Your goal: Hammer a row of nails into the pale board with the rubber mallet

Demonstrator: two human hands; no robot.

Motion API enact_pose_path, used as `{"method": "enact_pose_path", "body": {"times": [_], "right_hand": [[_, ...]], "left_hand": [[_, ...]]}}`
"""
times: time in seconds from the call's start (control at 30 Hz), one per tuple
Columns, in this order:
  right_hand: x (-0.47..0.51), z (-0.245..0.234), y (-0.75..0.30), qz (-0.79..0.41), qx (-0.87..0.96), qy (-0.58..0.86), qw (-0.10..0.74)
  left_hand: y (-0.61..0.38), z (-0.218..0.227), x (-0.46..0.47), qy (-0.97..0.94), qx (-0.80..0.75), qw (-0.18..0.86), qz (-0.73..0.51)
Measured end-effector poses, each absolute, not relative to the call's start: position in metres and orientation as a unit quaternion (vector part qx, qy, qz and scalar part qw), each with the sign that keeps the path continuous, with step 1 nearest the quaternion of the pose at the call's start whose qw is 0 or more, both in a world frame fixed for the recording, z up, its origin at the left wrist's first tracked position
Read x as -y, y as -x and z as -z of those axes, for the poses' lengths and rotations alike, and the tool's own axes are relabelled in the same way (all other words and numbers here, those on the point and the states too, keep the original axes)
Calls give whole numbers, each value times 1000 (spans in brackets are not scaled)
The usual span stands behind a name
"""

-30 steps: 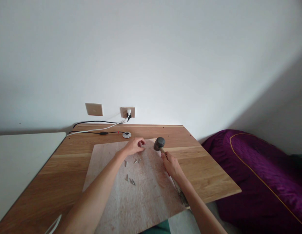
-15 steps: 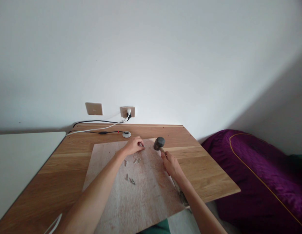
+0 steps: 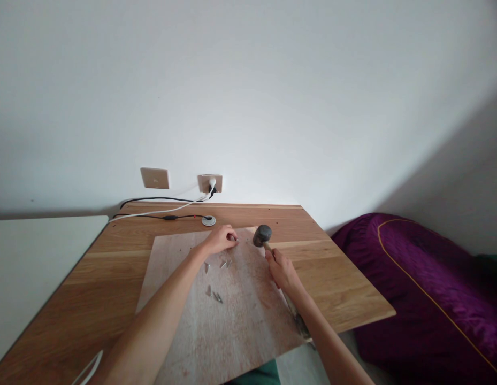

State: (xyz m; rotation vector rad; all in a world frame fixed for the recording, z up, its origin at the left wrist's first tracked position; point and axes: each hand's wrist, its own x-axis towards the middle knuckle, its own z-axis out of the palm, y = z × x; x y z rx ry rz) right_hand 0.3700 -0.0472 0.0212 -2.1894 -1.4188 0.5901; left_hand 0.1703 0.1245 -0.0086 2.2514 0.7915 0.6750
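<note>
My right hand (image 3: 282, 270) is closed round the wooden handle of a mallet (image 3: 262, 235) with a dark head, which is at the right edge of a pale wooden board (image 3: 184, 342). Near the board's far edge, my left hand (image 3: 221, 239) is closed in a pinch; what its fingertips hold is too small to name. Several small shiny metal pieces lie on the board nearer to me, among them one piece (image 3: 207, 268) by my left forearm and another piece (image 3: 218, 297) closer to its middle.
The board lies on a wooden table (image 3: 336, 267). Cables run along the back to a wall socket (image 3: 210, 184) and a round grommet (image 3: 208, 221). A white panel (image 3: 43, 267) stands at the left, and purple cloth (image 3: 425, 278) covers something at the right.
</note>
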Motion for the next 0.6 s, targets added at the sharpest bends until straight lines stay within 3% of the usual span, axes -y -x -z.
{"method": "enact_pose_path", "body": {"times": [0.6], "right_hand": [[48,-23,-369,-214,520,795,226]], "left_hand": [[-171,12,-126,-842,-276,346,-308]]}}
